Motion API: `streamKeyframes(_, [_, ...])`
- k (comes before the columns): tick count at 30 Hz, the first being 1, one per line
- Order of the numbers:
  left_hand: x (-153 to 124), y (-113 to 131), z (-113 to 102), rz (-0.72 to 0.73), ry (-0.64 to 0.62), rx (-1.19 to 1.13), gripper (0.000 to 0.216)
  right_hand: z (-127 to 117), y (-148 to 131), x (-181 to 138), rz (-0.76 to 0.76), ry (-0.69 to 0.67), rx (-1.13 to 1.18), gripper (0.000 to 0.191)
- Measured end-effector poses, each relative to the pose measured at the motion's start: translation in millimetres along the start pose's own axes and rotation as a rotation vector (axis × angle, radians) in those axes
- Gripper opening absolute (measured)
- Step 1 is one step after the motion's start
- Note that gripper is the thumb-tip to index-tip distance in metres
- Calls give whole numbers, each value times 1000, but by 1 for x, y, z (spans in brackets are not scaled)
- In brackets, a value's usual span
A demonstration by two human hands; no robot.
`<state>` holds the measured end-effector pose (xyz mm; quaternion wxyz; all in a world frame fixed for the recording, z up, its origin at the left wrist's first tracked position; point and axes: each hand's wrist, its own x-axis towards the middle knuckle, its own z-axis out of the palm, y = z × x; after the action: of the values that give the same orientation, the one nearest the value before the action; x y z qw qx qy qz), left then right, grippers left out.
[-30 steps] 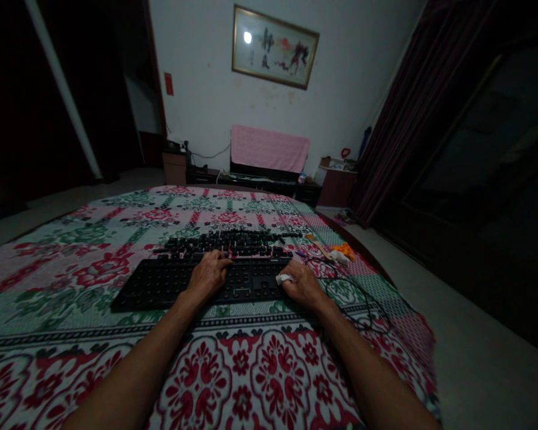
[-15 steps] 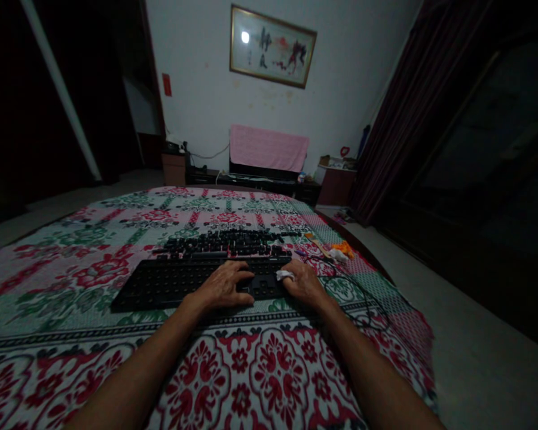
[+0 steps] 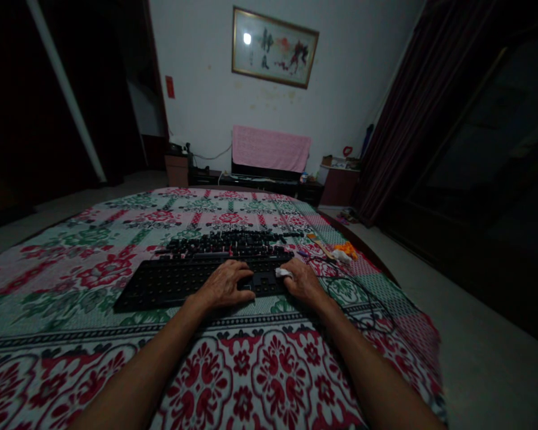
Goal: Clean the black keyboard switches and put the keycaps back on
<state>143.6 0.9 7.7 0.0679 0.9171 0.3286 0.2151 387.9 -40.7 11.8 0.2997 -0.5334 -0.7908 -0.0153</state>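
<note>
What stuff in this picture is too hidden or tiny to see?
In the head view:
Part of the keyboard: covered by the left hand.
White wad: partly hidden by the right hand.
Markings on the black keycaps: too small and dim.
Left forearm: cut off by the bottom edge.

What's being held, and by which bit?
The right hand holds a crumpled white wad by its right end. The left hand lies spread on the rectangular black keyboard, seemingly holding nothing.
</note>
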Motion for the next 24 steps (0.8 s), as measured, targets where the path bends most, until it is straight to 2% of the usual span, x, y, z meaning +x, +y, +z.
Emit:
streamKeyframes(4, [1,-4,1,-24,-3,-17,54,-3,-2,2,28,-32,-6,18])
streamKeyframes(8, [1,-3,3,-42,-3,-19,55,-7,-11,6,160,-65,112,16])
streamKeyframes(13, [6,9,1,-58,173,-96,40,1,-32,14,384,-8,535,25])
streamKeyframes(17, [12,25,-4,-83,303,-227,29,14,-48,17,514,74,644,30])
streamKeyframes(21, [14,33,-6,-58,299,-268,32,20,-59,17,489,104,720,32])
streamKeyframes(24, [15,34,-9,-57,237,-285,33,16,-66,16,363,6,813,36])
